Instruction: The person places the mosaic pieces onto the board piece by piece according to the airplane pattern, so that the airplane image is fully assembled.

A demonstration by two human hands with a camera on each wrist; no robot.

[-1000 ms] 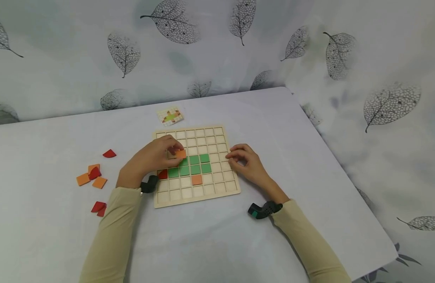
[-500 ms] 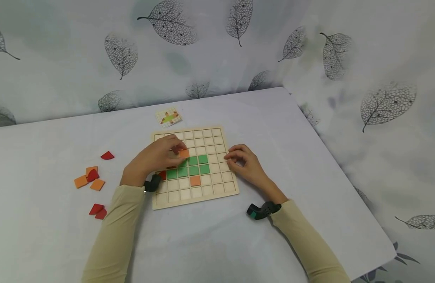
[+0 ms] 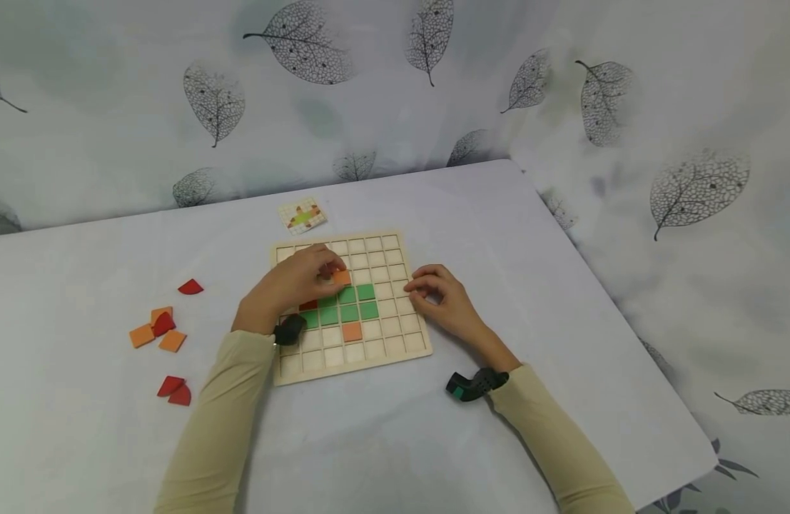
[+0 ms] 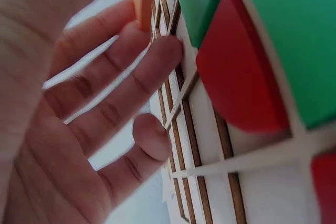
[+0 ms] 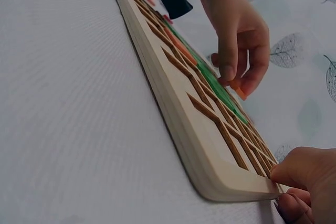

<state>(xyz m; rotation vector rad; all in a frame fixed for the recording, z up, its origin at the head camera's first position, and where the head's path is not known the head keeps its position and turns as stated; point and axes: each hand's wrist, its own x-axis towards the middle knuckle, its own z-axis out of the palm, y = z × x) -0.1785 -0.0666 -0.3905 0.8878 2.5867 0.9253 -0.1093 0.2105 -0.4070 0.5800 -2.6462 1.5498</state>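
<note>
the left hand [image 3: 298,277] pinches an orange square tile [image 3: 342,278] over the wooden grid board [image 3: 369,363], just beyond the green tiles [image 3: 348,313]; the right hand [image 3: 447,300] grips the board's edge. squaring the tile to a cell before letting go should seat it flat.

I was at a table in what looked like a room indoors, perhaps a home or a small recording space; I couldn't tell which. The pale table [image 3: 369,442] had rounded corners, and a leaf-printed covering [image 3: 375,100], cloth or paper, rose behind it and ran down its right side. A wooden grid board [image 3: 393,347], coloured tiles [image 3: 349,313] and a little picture card [image 3: 302,215] gave it the air of a play corner, while the black cameras [image 3: 477,384] on my wrists suggested a filming set-up.
</note>
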